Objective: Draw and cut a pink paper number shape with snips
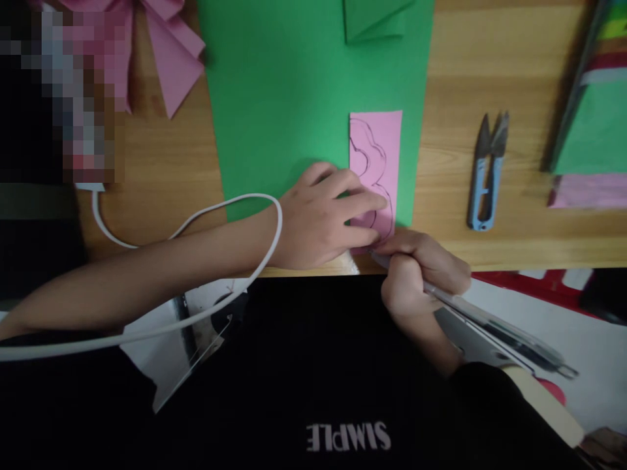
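A small pink paper strip (385,140) with a wavy outline drawn on it lies on a large green sheet (284,98) near the table's front edge. My left hand (323,215) lies flat on the strip's lower part, fingers stretched out and pressing it down. My right hand (421,271) is closed around a pen (494,320) whose tip touches the strip's bottom edge; the pen's long body runs back to the right.
Blue thread snips (487,176) lie on the wooden table (490,78) to the right. A stack of coloured paper (592,124) sits at the far right, a pink folded paper bow (166,52) at the upper left. A white cable (196,222) loops over my left forearm.
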### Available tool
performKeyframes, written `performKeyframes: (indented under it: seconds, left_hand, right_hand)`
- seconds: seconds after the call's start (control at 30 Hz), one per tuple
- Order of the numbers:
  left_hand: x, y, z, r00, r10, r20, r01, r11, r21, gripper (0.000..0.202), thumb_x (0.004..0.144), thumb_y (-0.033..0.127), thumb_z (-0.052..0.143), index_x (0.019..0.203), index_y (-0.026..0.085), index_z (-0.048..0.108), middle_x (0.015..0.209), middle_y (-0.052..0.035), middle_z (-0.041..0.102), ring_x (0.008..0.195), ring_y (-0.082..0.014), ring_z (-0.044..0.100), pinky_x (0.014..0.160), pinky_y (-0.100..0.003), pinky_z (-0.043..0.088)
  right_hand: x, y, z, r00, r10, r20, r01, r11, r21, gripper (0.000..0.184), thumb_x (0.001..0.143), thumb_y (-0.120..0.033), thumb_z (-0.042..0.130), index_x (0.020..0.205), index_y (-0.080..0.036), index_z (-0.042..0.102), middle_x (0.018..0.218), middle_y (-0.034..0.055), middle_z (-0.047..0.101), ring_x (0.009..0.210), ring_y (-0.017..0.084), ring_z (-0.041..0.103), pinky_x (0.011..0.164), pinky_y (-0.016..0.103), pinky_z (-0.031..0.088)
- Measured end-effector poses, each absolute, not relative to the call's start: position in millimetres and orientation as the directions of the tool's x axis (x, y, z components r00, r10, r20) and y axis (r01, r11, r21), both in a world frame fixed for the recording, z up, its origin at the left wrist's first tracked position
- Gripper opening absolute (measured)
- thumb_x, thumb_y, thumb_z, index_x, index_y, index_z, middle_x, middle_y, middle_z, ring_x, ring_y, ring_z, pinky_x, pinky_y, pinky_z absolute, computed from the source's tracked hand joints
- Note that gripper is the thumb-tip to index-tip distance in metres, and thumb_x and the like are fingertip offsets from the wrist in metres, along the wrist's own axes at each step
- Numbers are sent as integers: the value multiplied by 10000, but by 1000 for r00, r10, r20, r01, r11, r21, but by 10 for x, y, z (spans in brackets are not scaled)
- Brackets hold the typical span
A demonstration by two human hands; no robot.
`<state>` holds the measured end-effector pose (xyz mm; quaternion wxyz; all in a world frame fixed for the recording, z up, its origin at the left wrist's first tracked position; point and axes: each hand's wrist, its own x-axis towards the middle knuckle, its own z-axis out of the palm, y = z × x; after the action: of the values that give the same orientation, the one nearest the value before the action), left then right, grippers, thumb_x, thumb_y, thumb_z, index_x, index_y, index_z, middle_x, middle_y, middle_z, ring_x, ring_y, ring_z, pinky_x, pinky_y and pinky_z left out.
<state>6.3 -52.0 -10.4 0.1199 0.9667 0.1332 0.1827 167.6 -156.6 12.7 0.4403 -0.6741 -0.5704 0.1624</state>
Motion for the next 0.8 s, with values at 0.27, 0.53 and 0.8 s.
performKeyframes:
  seconds: [0.27,0.53,0.8]
  left_hand:
    - [67,-528,-114,877,313,363,217,-935,281,198,1024,321,484,1032,283,678,1274,19,675,1077,-245,561,863,-456,390]
    - [66,-521,-111,877,304,373,213,-940,267,166,1006,308,515,1016,272,676,1280,15,674,1073,-252,557,842,-461,394]
    - [55,-511,-104,874,288,391,192,-944,268,110,992,288,549,1005,258,654,1274,2,675,1062,-251,562,841,-464,400]
  right_hand:
    - [1691,-1562,61,387,844,371,614,65,-787,258,671,-45,460,620,-235,625,556,-64,635,476,122,586,449,241,455]
    - [1720,-1532,33,341,879,334,581,82,-810,261,686,-60,473,620,-247,644,571,-52,662,467,134,599,448,251,470]
    - [1744,-1534,62,305,906,295,597,59,-800,246,705,-56,503,627,-239,647,592,-40,685,489,139,620,462,262,489]
